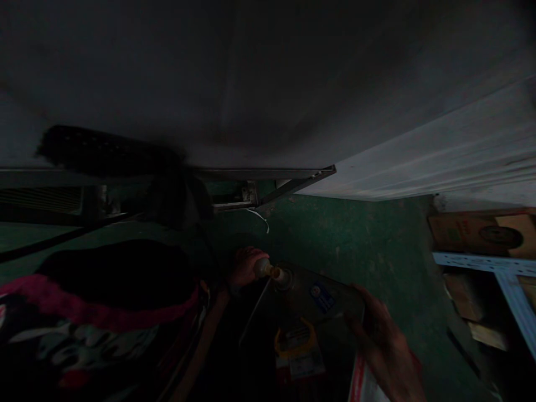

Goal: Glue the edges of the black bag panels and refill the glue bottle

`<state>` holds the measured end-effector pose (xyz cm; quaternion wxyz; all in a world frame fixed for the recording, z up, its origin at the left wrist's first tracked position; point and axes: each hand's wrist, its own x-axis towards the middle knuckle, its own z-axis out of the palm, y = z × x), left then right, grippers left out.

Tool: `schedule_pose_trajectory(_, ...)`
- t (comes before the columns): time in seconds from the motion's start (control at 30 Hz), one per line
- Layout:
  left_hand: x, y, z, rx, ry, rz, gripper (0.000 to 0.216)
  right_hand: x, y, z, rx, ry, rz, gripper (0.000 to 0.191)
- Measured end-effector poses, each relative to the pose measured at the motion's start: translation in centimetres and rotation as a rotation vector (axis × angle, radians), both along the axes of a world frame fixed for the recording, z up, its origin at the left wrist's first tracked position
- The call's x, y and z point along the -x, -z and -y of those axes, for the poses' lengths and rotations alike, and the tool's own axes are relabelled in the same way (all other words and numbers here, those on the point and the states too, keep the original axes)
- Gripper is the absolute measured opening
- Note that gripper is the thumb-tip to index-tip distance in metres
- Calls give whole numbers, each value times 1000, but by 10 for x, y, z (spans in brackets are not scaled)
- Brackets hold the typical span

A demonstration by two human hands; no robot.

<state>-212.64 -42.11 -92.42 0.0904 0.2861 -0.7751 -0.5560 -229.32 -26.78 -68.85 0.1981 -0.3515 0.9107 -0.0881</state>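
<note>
Grey panel (209,84) — can (307,307) below, cardboard box (469,233) at right.

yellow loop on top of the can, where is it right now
In the head view, the yellow loop is low and just right of centre, on top of the can, below the blue label and left of the right hand.

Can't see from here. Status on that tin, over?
Left hand holds bottle at spout of tin. Right hand grips tin edge. Yellow handle apart from spout, nothing seen blocking.
</note>
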Motion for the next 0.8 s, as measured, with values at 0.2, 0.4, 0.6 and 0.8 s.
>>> schedule_pose_trajectory(0.2, 0, 3, 0, 5, 19, 18, 53, 1, 2, 1, 4, -9, -3, 54)
schedule_pose_trajectory(0.4, 0, 5, -1, 8, 17, 4, 51, -4, 0, 6, 19, -26, -31, 52)
schedule_pose_trajectory(0.6, -1, 6, 0, 8, 10, 1, 50, 1, 4, 0, 10, -68, -38, 51)
schedule_pose_trajectory(0.8, -1, 2, 0, -12, 9, 19, 51, -2, 1, 3, 34, -37, -46, 52)
